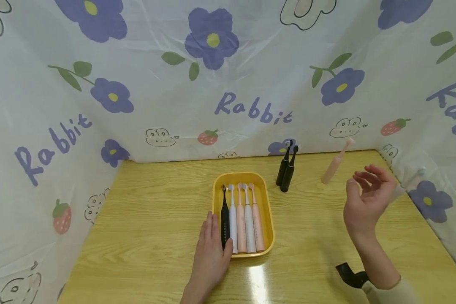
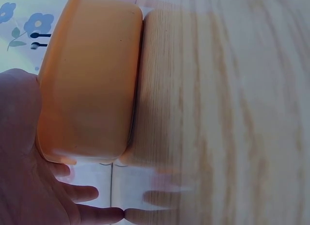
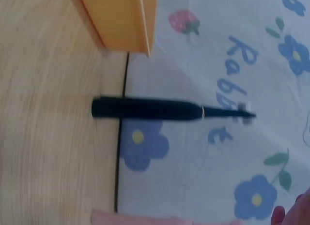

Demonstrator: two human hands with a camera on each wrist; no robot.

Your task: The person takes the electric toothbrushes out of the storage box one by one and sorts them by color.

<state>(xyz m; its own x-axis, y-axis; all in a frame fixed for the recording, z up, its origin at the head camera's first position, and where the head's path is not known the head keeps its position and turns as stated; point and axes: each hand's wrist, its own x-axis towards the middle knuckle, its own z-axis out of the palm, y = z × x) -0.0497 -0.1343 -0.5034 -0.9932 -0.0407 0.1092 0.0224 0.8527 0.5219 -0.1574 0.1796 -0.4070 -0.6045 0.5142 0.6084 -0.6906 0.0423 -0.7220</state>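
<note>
Bare hands (image 1: pixel 369 204), cream sleeve (image 1: pixel 389 292); black curved attachment (image 1: pixel 350 276)

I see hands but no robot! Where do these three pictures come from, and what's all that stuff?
Right, no robot: these are a person's own two hands. The big picture comes from a camera worn on the head, looking down. The other two come from cameras on the wrists, so the room looks tipped sideways.

On the wooden table is a yellow tray. Five toothbrushes lie inside: one black brush, two white brushes and two pink brushes. Beyond it, two black toothbrushes and a pink toothbrush stand upright.

The left hand rests against the tray's side. The right hand is up in the air, holding nothing.
</note>
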